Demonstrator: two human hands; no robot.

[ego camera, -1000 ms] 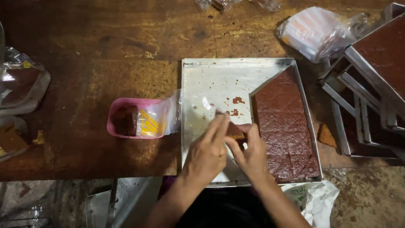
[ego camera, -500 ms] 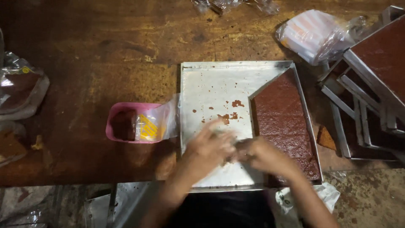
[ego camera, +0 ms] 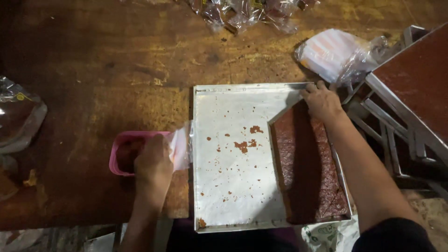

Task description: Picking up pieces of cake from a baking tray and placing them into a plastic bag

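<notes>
A metal tray [ego camera: 233, 191] lies on the wooden table, mostly bare with brown crumbs. A scored slab of brown cake [ego camera: 308, 172] fills its right side. My right hand [ego camera: 323, 101] rests on the slab's far end, fingertips curled at the tray's far right rim. Left of the tray stands a small pink container [ego camera: 117, 156] with a clear plastic bag [ego camera: 181, 147] at its mouth. My left hand [ego camera: 151, 164] reaches down into that container, back toward the camera. Its fingers and anything they hold are hidden.
Stacked metal trays with more brown cake [ego camera: 415, 79] crowd the right edge. A plastic bag of white packs [ego camera: 333, 51] lies beyond the tray's corner. Wrapped packets [ego camera: 252, 11] sit at the far edge, and bagged goods [ego camera: 18, 116] at the left.
Both hands were together over the near part of the tray. The left has moved left to the pink container, and the right has moved away to the tray's far right corner.
</notes>
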